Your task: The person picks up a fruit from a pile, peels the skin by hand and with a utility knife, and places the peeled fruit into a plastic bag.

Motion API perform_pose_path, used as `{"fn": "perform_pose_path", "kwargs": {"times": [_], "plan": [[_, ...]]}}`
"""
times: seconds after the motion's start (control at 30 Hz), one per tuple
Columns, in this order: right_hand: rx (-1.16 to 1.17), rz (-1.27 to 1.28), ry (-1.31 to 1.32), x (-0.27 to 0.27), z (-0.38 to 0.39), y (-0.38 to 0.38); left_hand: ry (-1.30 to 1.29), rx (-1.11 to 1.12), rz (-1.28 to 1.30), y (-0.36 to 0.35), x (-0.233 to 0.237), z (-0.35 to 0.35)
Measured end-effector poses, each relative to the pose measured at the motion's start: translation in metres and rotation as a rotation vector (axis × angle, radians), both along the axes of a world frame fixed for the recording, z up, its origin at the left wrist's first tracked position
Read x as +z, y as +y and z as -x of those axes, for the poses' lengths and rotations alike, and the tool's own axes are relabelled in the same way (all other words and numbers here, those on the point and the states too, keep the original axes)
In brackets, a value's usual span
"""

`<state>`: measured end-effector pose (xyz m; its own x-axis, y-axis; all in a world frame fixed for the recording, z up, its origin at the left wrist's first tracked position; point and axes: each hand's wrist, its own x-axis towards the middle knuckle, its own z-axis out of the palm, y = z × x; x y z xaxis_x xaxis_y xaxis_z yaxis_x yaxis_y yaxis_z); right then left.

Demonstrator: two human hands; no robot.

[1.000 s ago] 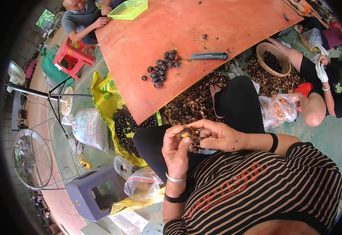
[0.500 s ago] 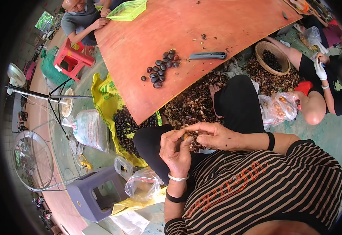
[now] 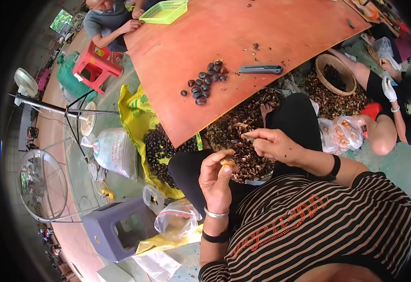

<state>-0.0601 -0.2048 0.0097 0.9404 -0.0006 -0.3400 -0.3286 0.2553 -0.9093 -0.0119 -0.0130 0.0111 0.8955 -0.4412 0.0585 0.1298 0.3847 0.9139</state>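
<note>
My left hand has a partly peeled chestnut pinched between thumb and fingers, pale yellow flesh showing. To its right, my right hand pinches a small brownish piece of shell, apart from the nut. Below both hands, a heap of broken shells covers the floor between my legs. Dark whole chestnuts lie in a cluster on the orange-red board, beside a grey utility knife. More chestnuts fill a yellow sack left of my knee.
A person in grey sits behind a green-yellow basket. At right, a person wearing a white glove sits near a woven basket and a plastic bag of peeled nuts. A grey stool, red stool and fan stand left.
My hands have drawn apart; the right moved away from the nut with a bit of shell in its fingers. The nut stays in my left hand. The view has shifted slightly.
</note>
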Motion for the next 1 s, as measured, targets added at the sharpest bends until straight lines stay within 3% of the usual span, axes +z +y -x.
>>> {"fn": "perform_pose_path", "kwargs": {"times": [0.07,0.2,0.27,0.33,0.47,0.53,0.6,0.67,0.73,0.83,0.87,0.93,1.0], "plan": [[0.117,0.078,-0.162,0.008,0.009,0.01,0.055,0.004,0.068,-0.002,-0.004,0.0],[0.221,0.047,-0.239,0.016,0.016,0.024,0.02,0.031,0.033,-0.003,-0.007,0.005],[0.212,0.16,-0.285,0.016,0.013,0.027,-0.169,0.052,-0.22,-0.003,-0.002,0.003],[0.23,0.107,-0.152,0.025,0.01,0.028,-0.344,0.091,-0.335,0.002,-0.002,0.001],[0.168,0.19,-0.216,0.022,0.007,0.041,-0.139,0.192,-0.152,0.001,-0.008,0.007],[0.186,0.221,-0.211,0.012,0.004,0.038,-0.231,0.238,-0.343,0.004,-0.016,0.004],[0.216,0.159,-0.216,0.002,0.001,0.04,-0.41,0.345,-0.388,0.01,-0.012,0.005],[0.25,0.158,-0.251,-0.004,-0.001,0.039,-0.363,0.338,-0.399,0.016,-0.009,0.006],[0.304,0.116,-0.241,-0.001,-0.005,0.04,-0.493,0.372,-0.407,0.017,-0.011,0.004],[0.378,0.223,-0.329,-0.022,-0.012,0.033,-0.243,0.287,-0.403,0.023,-0.011,0.01],[0.376,0.314,-0.418,-0.033,-0.015,0.034,-0.267,0.31,-0.433,0.024,-0.015,0.01],[0.43,0.244,-0.369,-0.014,-0.015,0.048,-0.324,0.355,-0.424,0.026,-0.019,0.01],[0.334,0.175,-0.364,-0.019,-0.012,0.054,-0.373,0.393,-0.454,0.027,-0.021,0.009]]}}
